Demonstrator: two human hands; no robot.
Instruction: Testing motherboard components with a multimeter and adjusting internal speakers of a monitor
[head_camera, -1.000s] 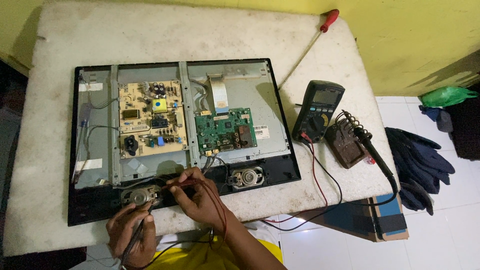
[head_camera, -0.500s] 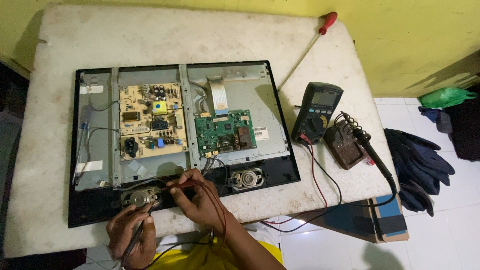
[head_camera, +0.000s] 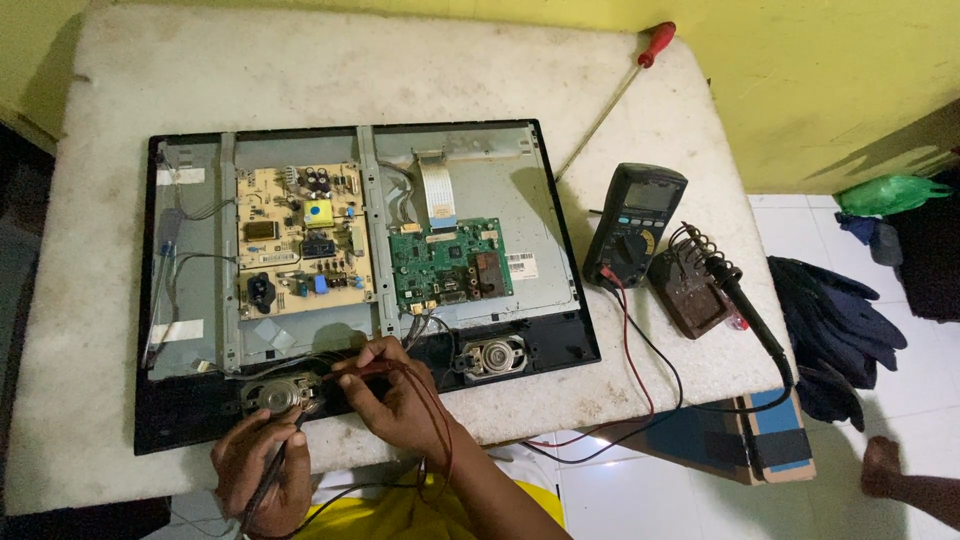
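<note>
Barely anything moved: my right hand (head_camera: 400, 400) still pinches the red probe (head_camera: 345, 375), left hand (head_camera: 262, 470) grips the black probe (head_camera: 280, 460) at the speaker (head_camera: 275, 397) near the tabletop's (head_camera: 100, 420) front edge; a slipped tip could short terminals.

One head-worn view looks steeply down over the table (head_camera: 120, 90).

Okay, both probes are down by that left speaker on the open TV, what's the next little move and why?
Probably glance at the multimeter. The right hand holds the red probe and the left hand the black probe, both beside the left speaker; whether the tips touch its terminals is too small to tell.
</note>
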